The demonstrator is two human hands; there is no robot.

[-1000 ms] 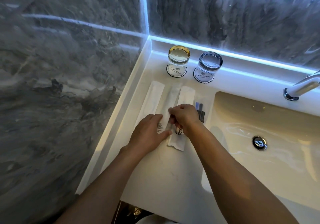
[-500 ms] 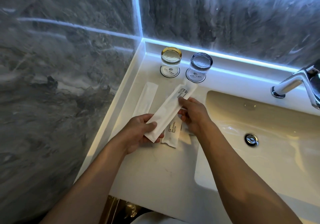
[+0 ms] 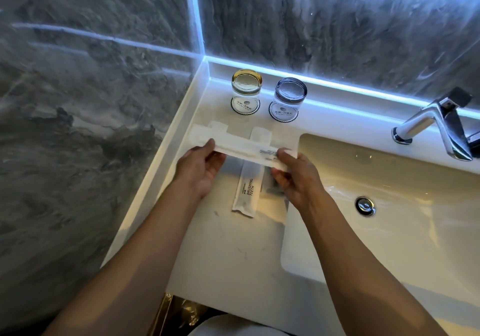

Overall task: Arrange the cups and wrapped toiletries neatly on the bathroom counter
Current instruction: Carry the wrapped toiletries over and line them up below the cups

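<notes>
I hold one long white wrapped toothbrush packet (image 3: 241, 146) level above the white counter (image 3: 226, 252). My left hand (image 3: 201, 170) pinches its left part and my right hand (image 3: 296, 177) grips its right end. Beneath it lies a second packet (image 3: 246, 188) printed "BRUSHING TEETH", pointing away from me. The top of a third packet (image 3: 219, 125) shows behind the held one. A small dark item (image 3: 271, 183) lies partly hidden under my right hand. At the back stand two upturned glass cups on round coasters, a gold-based cup (image 3: 246, 88) and a grey-based cup (image 3: 290, 96).
A white sink basin (image 3: 389, 221) with a metal drain (image 3: 365, 206) fills the right side. A chrome faucet (image 3: 436, 125) stands at the back right. Grey marble walls close the left and back, with a lit strip along the counter's rear edge.
The packet I hold has turned from a diagonal to lying crosswise and level. My left hand moved up and left along it, and my right hand took its right end.
</notes>
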